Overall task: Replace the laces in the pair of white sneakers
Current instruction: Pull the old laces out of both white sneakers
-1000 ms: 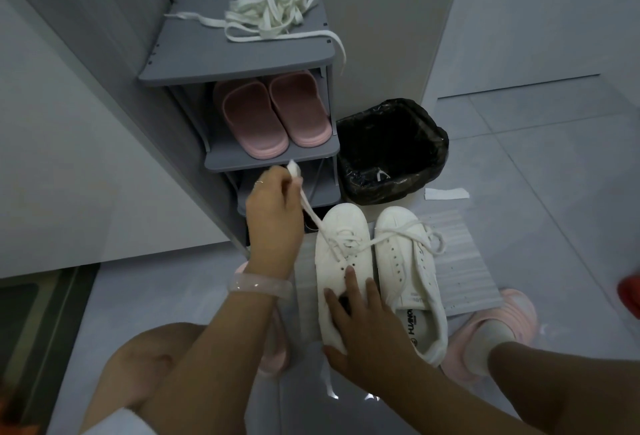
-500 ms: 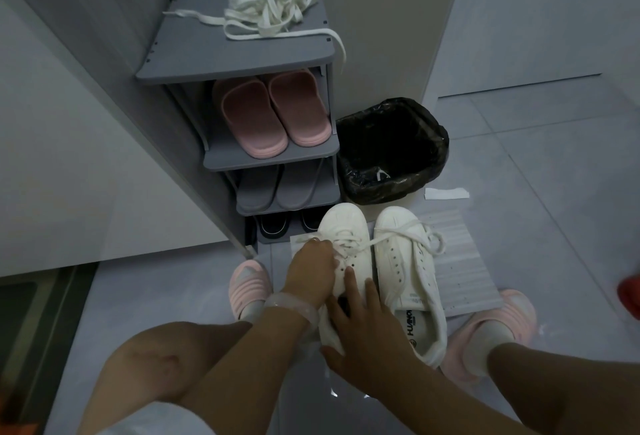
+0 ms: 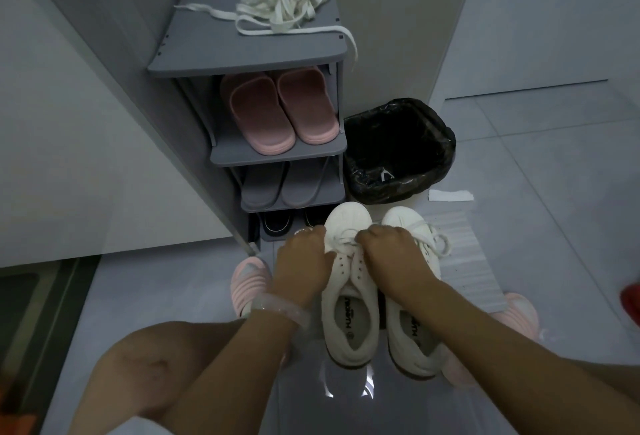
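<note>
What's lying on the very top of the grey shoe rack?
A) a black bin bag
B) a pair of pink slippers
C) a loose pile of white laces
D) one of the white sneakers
C: a tangled pile of white laces lies on the top board of the grey shoe rack, with one end hanging over its right edge; the pink slippers sit on the shelf below.
</note>
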Action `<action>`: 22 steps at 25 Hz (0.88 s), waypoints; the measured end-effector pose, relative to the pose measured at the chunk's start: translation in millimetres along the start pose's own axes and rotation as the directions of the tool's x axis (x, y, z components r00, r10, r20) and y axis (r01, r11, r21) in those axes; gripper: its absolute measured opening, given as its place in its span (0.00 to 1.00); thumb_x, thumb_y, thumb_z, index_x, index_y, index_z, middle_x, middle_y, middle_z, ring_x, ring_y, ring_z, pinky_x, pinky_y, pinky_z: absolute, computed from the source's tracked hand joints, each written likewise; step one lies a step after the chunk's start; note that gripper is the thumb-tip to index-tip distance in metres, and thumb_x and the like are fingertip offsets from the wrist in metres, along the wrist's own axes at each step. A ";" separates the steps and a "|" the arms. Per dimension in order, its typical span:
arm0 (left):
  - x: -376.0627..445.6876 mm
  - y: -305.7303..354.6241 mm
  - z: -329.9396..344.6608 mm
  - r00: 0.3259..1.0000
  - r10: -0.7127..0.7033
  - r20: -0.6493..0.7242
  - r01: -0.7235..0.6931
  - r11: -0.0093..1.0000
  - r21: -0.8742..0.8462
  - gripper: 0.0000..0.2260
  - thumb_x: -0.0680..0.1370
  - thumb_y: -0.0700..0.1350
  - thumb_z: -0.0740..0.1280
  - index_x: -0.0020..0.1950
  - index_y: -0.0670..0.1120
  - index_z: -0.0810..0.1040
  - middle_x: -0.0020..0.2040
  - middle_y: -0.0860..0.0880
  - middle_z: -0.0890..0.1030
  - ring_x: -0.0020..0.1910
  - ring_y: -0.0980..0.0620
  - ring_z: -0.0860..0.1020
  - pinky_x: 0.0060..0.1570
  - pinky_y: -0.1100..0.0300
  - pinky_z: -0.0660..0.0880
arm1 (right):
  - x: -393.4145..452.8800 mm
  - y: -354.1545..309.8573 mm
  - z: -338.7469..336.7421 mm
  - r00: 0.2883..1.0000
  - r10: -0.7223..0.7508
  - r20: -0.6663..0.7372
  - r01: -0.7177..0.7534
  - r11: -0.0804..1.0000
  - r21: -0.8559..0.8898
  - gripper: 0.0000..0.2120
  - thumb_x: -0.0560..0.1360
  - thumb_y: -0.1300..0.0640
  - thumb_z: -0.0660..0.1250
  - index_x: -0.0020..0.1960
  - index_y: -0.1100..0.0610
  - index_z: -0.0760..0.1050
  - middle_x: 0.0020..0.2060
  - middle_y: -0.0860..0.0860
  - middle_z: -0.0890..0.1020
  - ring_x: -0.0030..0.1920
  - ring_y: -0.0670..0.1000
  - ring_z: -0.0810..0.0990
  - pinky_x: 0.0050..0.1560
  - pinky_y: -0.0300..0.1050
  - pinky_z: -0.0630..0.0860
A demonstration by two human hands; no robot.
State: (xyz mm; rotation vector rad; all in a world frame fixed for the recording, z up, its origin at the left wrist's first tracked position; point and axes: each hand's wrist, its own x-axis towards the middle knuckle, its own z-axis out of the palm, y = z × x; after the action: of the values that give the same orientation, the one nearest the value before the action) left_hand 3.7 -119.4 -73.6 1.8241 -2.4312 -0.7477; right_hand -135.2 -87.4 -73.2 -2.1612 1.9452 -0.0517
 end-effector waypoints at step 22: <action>-18.8 14.8 35.2 0.953 -0.108 0.283 0.051 0.978 0.201 0.25 0.81 0.34 0.50 0.74 0.34 0.40 0.72 0.34 0.60 0.66 0.40 0.70 0.63 0.52 0.68 | 45.7 18.4 -25.0 0.735 0.041 0.677 -0.194 0.969 0.153 0.14 0.76 0.50 0.60 0.33 0.56 0.67 0.32 0.51 0.71 0.33 0.51 0.72 0.33 0.39 0.68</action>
State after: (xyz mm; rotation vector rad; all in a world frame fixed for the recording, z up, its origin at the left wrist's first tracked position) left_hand -13.7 -86.4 -94.1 2.0212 -2.7116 -0.8746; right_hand -152.4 -137.8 -58.4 -1.5863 1.5448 0.4608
